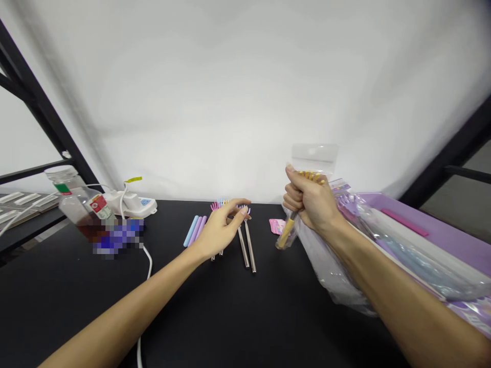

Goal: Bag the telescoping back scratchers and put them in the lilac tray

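Note:
My left hand (218, 230) reaches over a small group of metal forks (245, 245) with pastel heads, its fingertips at the fork heads. Whether it grips one, I cannot tell. Pastel blue and purple handles (194, 231) lie just left of them. My right hand (310, 199) is closed around a small clear resealable bag (313, 158) holding a yellow-handled fork (287, 231). A larger clear plastic bag (326, 271) hangs below that hand. A small pink tag (276, 226) lies on the table near it.
A black table (230, 317) runs beneath everything. A purple tray (429, 230) holding clear packets stands at the right. At the left are a clear bottle (72, 197), a white power device (130, 202) and its white cable (148, 271). Black shelf frames flank a white wall.

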Available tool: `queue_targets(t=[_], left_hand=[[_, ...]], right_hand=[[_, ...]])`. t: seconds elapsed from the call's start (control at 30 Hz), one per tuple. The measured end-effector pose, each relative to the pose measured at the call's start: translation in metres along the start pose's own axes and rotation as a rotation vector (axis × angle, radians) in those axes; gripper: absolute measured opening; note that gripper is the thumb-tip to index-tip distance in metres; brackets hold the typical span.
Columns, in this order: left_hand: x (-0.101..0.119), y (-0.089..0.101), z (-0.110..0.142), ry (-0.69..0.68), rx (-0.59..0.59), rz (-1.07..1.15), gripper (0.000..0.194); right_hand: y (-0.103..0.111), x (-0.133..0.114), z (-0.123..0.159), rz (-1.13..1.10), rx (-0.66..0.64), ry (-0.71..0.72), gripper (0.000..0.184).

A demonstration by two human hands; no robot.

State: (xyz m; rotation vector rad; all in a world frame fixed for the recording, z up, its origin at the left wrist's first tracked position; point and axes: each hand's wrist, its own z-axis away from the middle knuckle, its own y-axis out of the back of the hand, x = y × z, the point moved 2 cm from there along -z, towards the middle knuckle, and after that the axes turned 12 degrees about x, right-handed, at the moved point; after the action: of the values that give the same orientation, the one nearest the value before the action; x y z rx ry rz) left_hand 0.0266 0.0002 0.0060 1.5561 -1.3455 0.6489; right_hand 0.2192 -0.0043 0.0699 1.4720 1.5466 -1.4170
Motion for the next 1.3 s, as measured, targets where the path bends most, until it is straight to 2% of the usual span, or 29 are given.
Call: queue_targets(t=[0.2,0.93,1.07,1.17,1.3], left_hand=[[0.003,-0.003,0.001,-0.002,-0.015,-0.08,0.04],[0.002,-0.006,0.004,-0.029,-0.004,-0.04,0.039],[0.004,-0.008,0.005,-0.032,-0.041,-0.058,0.038],[0.009,-0.01,0.007,-0.088,-0.097,-0.006,0.038],[0.019,-0.017,0.013,-0.083,-0.226,0.091,0.04]], right_hand=[[0.001,0.002,0.0,-0.032,0.01,0.001,0.065],[-0.008,0.007,-0.001,0.013,-0.028,-0.029,0.059],[-0.002,-0.002,-0.008,-0.046,-0.003,-0.061,0.06],[0.001,-0.016,-0.009,-0.098,-0.004,-0.043,0.058],[-0.01,-0.026,-0.005,-0.119,-0.082,-0.045,0.047]])
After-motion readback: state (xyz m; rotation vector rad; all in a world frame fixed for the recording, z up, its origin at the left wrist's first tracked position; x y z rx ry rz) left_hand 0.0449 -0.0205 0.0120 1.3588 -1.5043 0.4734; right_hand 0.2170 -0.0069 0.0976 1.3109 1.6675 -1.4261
